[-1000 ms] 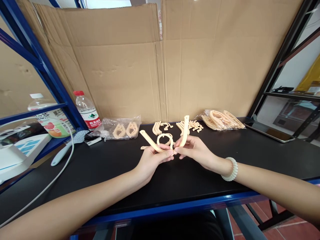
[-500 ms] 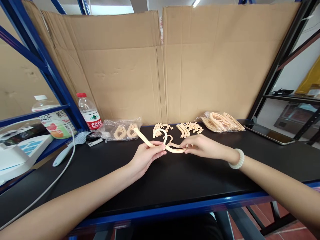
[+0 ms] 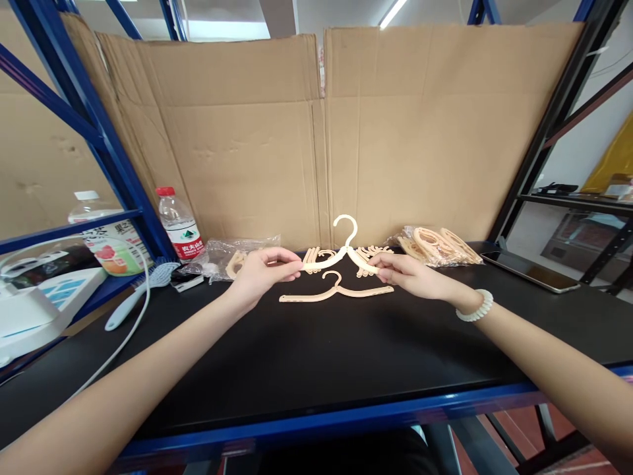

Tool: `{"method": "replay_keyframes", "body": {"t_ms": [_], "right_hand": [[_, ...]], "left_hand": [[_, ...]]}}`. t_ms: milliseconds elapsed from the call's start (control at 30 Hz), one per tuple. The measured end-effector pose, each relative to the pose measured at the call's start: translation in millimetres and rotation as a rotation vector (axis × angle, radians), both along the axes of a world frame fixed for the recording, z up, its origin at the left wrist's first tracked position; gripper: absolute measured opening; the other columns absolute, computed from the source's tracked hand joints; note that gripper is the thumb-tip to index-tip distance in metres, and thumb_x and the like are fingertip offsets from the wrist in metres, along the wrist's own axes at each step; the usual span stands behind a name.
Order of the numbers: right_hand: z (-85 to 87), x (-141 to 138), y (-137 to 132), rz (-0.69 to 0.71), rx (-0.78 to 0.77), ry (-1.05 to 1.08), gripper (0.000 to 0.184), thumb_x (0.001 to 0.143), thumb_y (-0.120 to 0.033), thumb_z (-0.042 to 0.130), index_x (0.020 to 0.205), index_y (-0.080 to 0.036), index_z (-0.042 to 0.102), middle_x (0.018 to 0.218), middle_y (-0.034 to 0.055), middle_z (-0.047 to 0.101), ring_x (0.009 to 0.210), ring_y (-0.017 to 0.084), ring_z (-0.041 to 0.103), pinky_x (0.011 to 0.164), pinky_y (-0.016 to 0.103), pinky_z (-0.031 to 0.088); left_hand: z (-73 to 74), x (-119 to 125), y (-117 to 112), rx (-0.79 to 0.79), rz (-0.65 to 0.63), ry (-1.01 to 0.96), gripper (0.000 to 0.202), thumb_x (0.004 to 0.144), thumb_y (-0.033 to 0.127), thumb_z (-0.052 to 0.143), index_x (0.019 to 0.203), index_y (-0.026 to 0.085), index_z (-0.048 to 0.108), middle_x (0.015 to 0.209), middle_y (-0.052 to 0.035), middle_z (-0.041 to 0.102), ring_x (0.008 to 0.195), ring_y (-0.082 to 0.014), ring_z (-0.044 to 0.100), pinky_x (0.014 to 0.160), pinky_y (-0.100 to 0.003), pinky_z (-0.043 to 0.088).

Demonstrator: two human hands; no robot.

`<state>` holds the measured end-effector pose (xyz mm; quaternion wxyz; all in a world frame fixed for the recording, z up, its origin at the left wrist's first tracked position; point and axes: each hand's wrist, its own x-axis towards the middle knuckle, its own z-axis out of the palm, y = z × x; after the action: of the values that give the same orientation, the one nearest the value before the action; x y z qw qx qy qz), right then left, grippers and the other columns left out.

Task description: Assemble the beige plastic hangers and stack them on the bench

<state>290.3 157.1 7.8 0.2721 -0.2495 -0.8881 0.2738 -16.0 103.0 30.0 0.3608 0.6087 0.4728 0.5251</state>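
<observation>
A cream-coloured clothes hanger (image 3: 345, 251) is held above the table, hook upward, its two arms spread to the sides. My left hand (image 3: 264, 274) pinches the left arm's end, and my right hand (image 3: 408, 274) grips the end of the right arm. Just below it, a second hanger (image 3: 337, 291) lies spread on the black tabletop, hook pointing away from me. Behind the held hanger are hanger pieces (image 3: 310, 257) in a small group, partly hidden, and another pile of hanger pieces (image 3: 372, 253) stands to their right.
Plastic-wrapped parts (image 3: 438, 247) lie at back right beside a tablet (image 3: 530, 270). At left are a clear plastic bag (image 3: 257, 245), a water bottle (image 3: 179, 227), a hairbrush (image 3: 141, 293) and a white cable (image 3: 123, 340). Cardboard (image 3: 237, 145) walls the back edge.
The hanger in my hands has been spread open and lifted, its hook now upright. My left hand has moved left to its arm's end. The hanger on the table is now uncovered.
</observation>
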Motion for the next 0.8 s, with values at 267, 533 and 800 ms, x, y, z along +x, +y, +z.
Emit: {"method": "replay_keyframes", "body": {"t_ms": [267,533,800], "right_hand": [[-1.7,-6,-9,-0.014,-0.048,-0.062,0.025,0.095,-0.039,0.044,0.105,-0.018,0.054,0.074,-0.0009,0.048,0.066,0.013,0.043,0.061,0.026,0.039],[-7.6,-8,-9,0.029,0.037,-0.192,0.017,0.092,-0.032,0.051,0.091,-0.017,0.059,0.076,0.0009,0.06,0.067,0.013,0.052,0.062,0.026,0.04],[-12.7,-11,-6,0.057,0.204,-0.302,0.015,0.089,-0.026,0.057,0.085,-0.016,0.067,0.082,0.0044,0.063,0.07,0.015,0.055,0.063,0.026,0.042]], "left_hand": [[-6.5,2,-7,0.513,-0.02,0.932,0.013,0.084,0.028,0.058,0.081,0.019,0.068,0.076,-0.0021,0.064,0.067,-0.014,0.058,0.059,-0.023,0.041],[-6.0,1,-11,0.439,-0.101,1.347,0.009,0.079,0.016,0.055,0.074,0.019,0.061,0.072,0.0006,0.062,0.066,-0.0147,0.057,0.051,-0.026,0.025],[-13.8,0,-10,0.379,-0.2,1.352,0.009,0.077,0.011,0.056,0.072,0.02,0.058,0.073,0.0015,0.063,0.062,-0.0134,0.056,0.051,-0.025,0.023]]}}
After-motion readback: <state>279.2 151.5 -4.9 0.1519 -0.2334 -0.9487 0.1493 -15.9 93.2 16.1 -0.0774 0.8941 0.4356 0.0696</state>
